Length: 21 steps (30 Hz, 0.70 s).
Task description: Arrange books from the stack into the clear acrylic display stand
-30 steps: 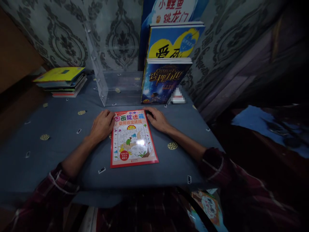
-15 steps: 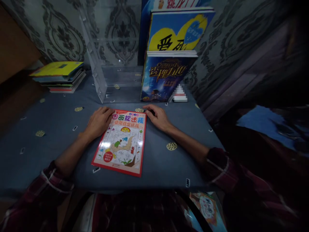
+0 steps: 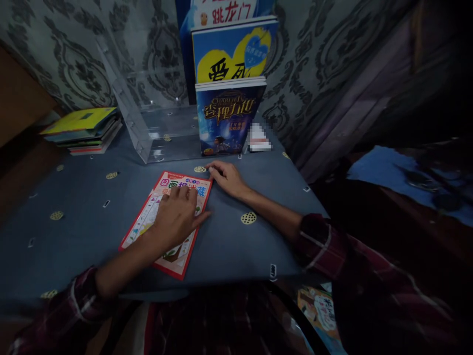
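A thin picture book (image 3: 148, 219) with a red border and Chinese lettering lies aslant on the blue-grey tablecloth. Across its cover rests my left hand (image 3: 175, 214), palm down, fingers stretched and thumb out to the right, hiding the middle of the picture and part of the title. At the top right corner of the book is my right hand (image 3: 229, 180), its thumb and forefinger brought together at the edge with the other fingers curled. How firmly they grip the corner is hard to see.
Behind the hands, a clear acrylic stand (image 3: 138, 133) holds several books, with a dark blue one (image 3: 229, 118) in front. A stack of books (image 3: 83, 123) sits at the far left. A blurred-out white object (image 3: 258, 138) stands beside the stand. Blue cloth (image 3: 388, 182) lies at the right.
My left hand has moved from the book's left edge onto its cover. My right hand stays at the top right corner. The whole view has shifted, and the book appears further left.
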Available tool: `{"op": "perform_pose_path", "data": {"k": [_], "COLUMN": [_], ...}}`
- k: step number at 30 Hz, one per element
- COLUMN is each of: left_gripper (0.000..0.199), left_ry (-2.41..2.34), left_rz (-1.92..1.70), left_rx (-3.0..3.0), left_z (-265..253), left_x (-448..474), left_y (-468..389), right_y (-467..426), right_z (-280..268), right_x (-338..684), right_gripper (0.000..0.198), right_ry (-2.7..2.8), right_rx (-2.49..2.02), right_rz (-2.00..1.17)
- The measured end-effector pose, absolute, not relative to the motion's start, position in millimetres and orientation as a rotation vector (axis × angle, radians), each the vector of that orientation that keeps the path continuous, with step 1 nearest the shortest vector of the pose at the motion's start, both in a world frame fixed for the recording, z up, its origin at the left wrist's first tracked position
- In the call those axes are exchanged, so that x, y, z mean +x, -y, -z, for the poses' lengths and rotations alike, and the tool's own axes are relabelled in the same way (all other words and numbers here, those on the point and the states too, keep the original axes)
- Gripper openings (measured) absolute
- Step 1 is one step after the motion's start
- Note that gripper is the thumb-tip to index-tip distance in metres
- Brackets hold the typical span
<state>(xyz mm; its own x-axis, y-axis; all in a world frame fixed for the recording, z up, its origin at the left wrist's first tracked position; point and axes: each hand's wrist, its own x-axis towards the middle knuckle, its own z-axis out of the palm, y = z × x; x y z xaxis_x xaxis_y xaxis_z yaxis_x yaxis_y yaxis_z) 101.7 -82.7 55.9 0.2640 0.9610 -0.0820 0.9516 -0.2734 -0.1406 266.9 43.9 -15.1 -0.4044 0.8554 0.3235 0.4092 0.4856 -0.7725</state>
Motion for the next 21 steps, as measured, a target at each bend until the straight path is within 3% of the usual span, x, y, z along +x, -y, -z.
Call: {"op": "perform_pose_path", "data": {"k": [7, 21], "left_gripper": [0.031, 0.028], "left_ry": [1.972, 1.988], "left_rz": [-0.363, -0.284], "left_rx": [-2.420, -2.513], "left_z": [-57.8, -77.2], "left_x": [121.1, 100.7], "left_y": [86.7, 77.2], "right_y": [-43.3, -44.0], "right_z": [15.4, 15.3], "right_x": [268.3, 271.6], "right_gripper": [0.027, 0.026], "right_ry": [1.986, 1.881], "right_rx": [-1.021, -1.016], "right_rz": [-0.798, -0.897]}}
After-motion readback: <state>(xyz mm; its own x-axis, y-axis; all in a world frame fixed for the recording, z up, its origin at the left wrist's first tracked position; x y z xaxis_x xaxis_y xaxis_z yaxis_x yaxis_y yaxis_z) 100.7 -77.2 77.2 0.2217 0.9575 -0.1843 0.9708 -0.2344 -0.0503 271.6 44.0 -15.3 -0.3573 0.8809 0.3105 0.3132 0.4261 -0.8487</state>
